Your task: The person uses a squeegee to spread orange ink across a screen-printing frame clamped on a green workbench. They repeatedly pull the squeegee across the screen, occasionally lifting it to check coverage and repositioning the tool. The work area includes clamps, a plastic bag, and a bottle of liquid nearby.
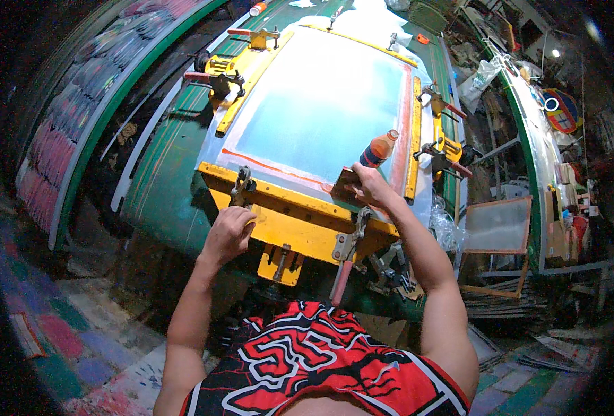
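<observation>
Head view. Clock positions refer to the face of the flat, pale blue, translucent panel, with 12 o'clock farthest from the person. The panel lies on the long green table. Yellow metal bars flank it: the left bar at 9 o'clock, the right bar at 3 o'clock. Black clamps with red handles stand outside both bars, apparently so that the panel stays flat and square.

At 6 o'clock, a yellow metal beam carries two grey metal toggle clamps, probably to fix the near edge. The left hand, at 7 o'clock, has curled fingers just below the left toggle clamp; whether its grip encloses the clamp's handle cannot be told.

The right hand, at 5 o'clock, has its grip closed on a flat, reddish-brown piece, held at the panel's near edge where a red streak ends. A clear bottle with orange-red contents and a dark label is just beyond the fingers, presumably placed for easy reach; contact with the hand cannot be confirmed.
</observation>
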`<state>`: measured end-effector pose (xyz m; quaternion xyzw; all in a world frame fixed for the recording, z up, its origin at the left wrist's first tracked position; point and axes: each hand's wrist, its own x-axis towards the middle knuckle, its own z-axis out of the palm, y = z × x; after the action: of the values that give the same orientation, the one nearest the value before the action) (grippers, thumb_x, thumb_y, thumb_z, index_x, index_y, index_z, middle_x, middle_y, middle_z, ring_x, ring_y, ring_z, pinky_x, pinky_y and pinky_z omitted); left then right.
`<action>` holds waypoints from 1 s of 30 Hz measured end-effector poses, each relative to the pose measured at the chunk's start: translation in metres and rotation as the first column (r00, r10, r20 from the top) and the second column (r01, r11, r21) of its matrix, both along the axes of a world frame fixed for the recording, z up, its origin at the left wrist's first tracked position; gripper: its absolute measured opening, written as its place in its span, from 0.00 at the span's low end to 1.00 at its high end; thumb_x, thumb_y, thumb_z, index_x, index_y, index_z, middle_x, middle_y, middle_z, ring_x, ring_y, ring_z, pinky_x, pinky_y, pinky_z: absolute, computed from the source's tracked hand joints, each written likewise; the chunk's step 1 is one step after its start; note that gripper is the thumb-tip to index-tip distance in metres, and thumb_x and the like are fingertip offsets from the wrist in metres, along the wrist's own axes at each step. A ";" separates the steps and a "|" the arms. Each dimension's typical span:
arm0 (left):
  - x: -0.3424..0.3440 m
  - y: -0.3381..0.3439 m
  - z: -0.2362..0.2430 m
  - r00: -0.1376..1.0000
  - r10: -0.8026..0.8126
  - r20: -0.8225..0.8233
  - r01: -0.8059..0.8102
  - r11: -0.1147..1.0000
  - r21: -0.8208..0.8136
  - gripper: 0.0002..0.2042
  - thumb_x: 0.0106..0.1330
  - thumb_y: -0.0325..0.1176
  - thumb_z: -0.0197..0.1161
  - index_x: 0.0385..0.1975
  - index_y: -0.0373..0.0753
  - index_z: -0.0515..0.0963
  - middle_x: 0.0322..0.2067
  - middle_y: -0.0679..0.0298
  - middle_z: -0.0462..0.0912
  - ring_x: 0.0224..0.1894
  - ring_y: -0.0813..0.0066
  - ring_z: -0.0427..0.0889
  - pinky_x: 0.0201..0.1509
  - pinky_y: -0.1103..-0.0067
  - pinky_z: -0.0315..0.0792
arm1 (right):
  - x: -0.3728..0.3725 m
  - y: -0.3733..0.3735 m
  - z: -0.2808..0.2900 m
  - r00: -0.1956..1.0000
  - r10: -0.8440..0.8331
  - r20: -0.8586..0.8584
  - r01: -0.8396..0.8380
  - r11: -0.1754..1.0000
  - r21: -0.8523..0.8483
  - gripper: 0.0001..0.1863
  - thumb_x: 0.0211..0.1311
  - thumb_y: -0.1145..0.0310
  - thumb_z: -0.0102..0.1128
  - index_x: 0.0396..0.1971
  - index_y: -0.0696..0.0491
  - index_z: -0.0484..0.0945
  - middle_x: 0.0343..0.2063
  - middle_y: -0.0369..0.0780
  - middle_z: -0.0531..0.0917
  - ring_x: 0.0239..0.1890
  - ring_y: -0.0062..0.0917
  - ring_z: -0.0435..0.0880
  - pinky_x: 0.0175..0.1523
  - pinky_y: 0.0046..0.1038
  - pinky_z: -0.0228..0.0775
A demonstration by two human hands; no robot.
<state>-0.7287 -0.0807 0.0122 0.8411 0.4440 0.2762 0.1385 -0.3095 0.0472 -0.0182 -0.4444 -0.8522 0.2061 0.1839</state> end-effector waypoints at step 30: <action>0.001 0.000 0.000 1.000 0.017 0.014 -0.017 1.000 -0.009 0.10 0.60 0.25 0.68 0.42 0.35 0.79 0.42 0.53 0.84 0.49 0.54 0.82 0.56 0.63 0.73 | -0.052 0.028 -0.001 0.994 0.077 0.074 -0.072 0.995 -0.064 0.17 0.67 0.62 0.62 0.40 0.57 0.64 0.28 0.60 0.79 0.35 0.60 0.80 0.38 0.50 0.72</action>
<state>-0.7277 -0.0809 0.0123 0.8346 0.4514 0.2815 0.1428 -0.3612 0.0757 -0.0188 -0.4252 -0.8679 0.2215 0.1295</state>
